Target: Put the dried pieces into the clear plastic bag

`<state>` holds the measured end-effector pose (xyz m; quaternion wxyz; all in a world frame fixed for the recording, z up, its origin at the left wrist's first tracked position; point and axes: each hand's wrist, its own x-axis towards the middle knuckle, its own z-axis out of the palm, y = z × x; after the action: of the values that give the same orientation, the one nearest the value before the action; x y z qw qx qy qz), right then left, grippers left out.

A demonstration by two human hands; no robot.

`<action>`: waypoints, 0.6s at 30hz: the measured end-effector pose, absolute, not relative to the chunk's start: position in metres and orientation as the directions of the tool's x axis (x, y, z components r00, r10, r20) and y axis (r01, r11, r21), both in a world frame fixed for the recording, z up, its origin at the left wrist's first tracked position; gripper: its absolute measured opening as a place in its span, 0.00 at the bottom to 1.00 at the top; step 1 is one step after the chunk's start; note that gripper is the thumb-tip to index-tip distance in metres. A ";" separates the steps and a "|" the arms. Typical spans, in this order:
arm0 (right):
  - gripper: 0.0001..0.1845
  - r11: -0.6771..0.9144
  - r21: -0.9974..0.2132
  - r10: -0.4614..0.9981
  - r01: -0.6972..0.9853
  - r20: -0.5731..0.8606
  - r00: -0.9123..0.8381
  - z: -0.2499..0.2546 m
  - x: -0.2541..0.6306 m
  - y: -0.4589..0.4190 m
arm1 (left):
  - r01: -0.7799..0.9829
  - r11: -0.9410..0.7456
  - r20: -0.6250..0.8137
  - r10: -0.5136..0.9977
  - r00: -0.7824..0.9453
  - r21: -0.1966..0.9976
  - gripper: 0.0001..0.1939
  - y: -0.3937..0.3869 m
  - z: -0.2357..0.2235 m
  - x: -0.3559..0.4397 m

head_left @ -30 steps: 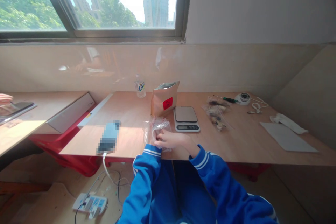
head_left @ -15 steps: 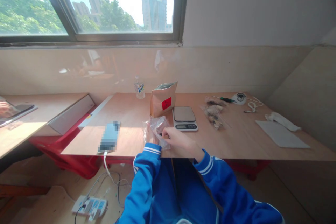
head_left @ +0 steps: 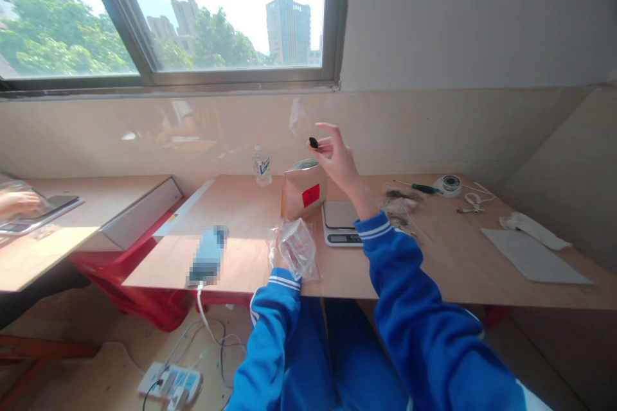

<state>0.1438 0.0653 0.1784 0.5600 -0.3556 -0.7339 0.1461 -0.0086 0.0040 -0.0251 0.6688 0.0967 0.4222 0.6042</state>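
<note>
My right hand point(head_left: 339, 159) is raised above the table, pinching a small dark piece point(head_left: 313, 142) between thumb and finger; its exact kind is too small to make out. Below it stands a brown paper pouch point(head_left: 294, 192) with a red label, its top open. At the table's near edge, my left hand point(head_left: 279, 259) holds a crumpled clear plastic bag point(head_left: 299, 245), which partly covers its fingers. Behind my right forearm a white digital scale point(head_left: 332, 239) sits beside the pouch, partly hidden.
A clear bottle point(head_left: 262, 167) stands by the wall. A phone point(head_left: 208, 257) on a cable lies left. On the right are clear bags with brownish pieces point(head_left: 402, 205), a green-handled screwdriver point(head_left: 425, 189), a round white camera point(head_left: 449, 185) and a white sheet point(head_left: 535, 257). Another person's hand point(head_left: 19, 200) is far left.
My right hand has come out of the plastic bag and risen up and forward above the pouch, carrying the dark piece. My left hand stays at the bag. The view has shifted slightly.
</note>
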 end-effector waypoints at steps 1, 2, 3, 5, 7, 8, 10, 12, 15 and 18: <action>0.16 0.716 -0.571 0.663 0.402 0.736 -0.136 0.178 0.142 0.081 | -0.715 0.261 -0.444 0.893 -0.076 0.649 0.29 0.003 -0.025 -0.009; 0.13 0.723 -0.531 0.653 0.442 0.734 -0.186 0.175 0.140 0.094 | -0.703 0.269 -0.437 0.897 -0.066 0.658 0.30 0.002 -0.024 -0.009; 0.11 0.726 -0.496 0.654 0.477 0.712 -0.255 0.168 0.138 0.106 | -0.695 0.274 -0.427 0.903 -0.053 0.665 0.30 0.001 -0.025 -0.010; 0.14 0.729 -0.446 0.660 0.519 0.659 -0.362 0.152 0.136 0.121 | -0.682 0.273 -0.406 0.913 -0.039 0.678 0.30 0.000 -0.027 -0.012; 0.19 0.725 -0.422 0.666 0.545 0.633 -0.395 0.137 0.135 0.126 | -0.677 0.266 -0.395 0.918 -0.040 0.686 0.30 0.000 -0.029 -0.014; 0.21 0.720 -0.413 0.666 0.557 0.638 -0.386 0.132 0.135 0.124 | -0.673 0.268 -0.395 0.918 -0.038 0.689 0.31 0.001 -0.030 -0.015; 0.22 0.708 -0.400 0.657 0.581 0.675 -0.336 0.127 0.135 0.115 | -0.663 0.284 -0.403 0.915 -0.028 0.692 0.33 0.001 -0.031 -0.015; 0.20 0.695 -0.417 0.636 0.585 0.736 -0.231 0.122 0.134 0.094 | -0.655 0.298 -0.406 0.914 -0.016 0.695 0.34 0.000 -0.029 -0.014; 0.17 0.627 -0.573 0.679 0.528 0.734 -0.009 0.100 0.131 0.046 | -0.650 0.281 -0.372 0.928 -0.003 0.706 0.37 -0.006 -0.022 -0.010; 0.19 0.392 -0.830 0.863 0.397 0.481 0.154 0.060 0.126 -0.008 | -0.622 0.198 -0.274 0.961 -0.028 0.758 0.38 -0.015 -0.012 -0.003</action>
<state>0.1264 -0.0084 0.0596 0.5621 -0.5111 -0.6164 0.2071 -0.0026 -0.0146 -0.0118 0.6638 0.2134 0.3979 0.5962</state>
